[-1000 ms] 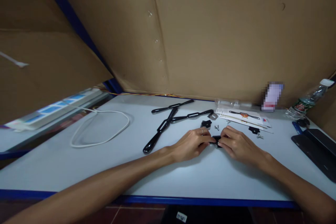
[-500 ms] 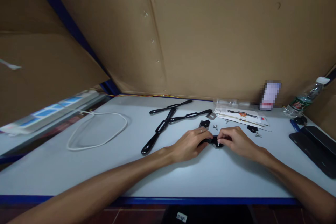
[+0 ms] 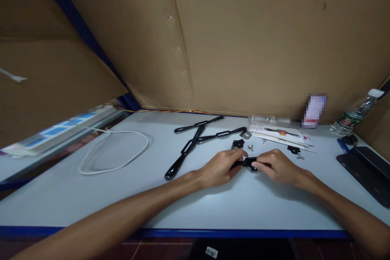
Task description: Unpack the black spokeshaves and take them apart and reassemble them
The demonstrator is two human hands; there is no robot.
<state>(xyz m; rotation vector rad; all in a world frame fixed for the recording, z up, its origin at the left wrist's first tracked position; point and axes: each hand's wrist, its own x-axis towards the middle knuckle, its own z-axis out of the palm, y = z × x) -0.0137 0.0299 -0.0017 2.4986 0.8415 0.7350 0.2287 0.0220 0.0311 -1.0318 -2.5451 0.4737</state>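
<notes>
Near the front middle of the table, a black spokeshave (image 3: 250,161) is between my two hands, much of it covered by fingers. My left hand (image 3: 224,166) is closed around its left handle. At its middle, the thumb and fingers of my right hand (image 3: 274,165) are pinched together on the right side; any small part between the fingertips is hidden. Just behind my left fingers lies a black clamp plate (image 3: 239,144) over a grey metal blade. A wing screw (image 3: 250,148) is beside it. Another black plate (image 3: 293,150) and a wing screw (image 3: 300,157) lie right of my right hand.
Several black spokeshave bodies (image 3: 185,150) lie to the left, some overlapping. A slotted blade (image 3: 245,134) and a printed card (image 3: 282,133) are behind my hands. A white cable (image 3: 114,169) loops at left. A bottle (image 3: 353,115) and a black case (image 3: 364,174) stand right.
My right fingers have shifted slightly at the spokeshave, and the thumb lies straighter along its near side. My left hand keeps its hold almost unmoved.
</notes>
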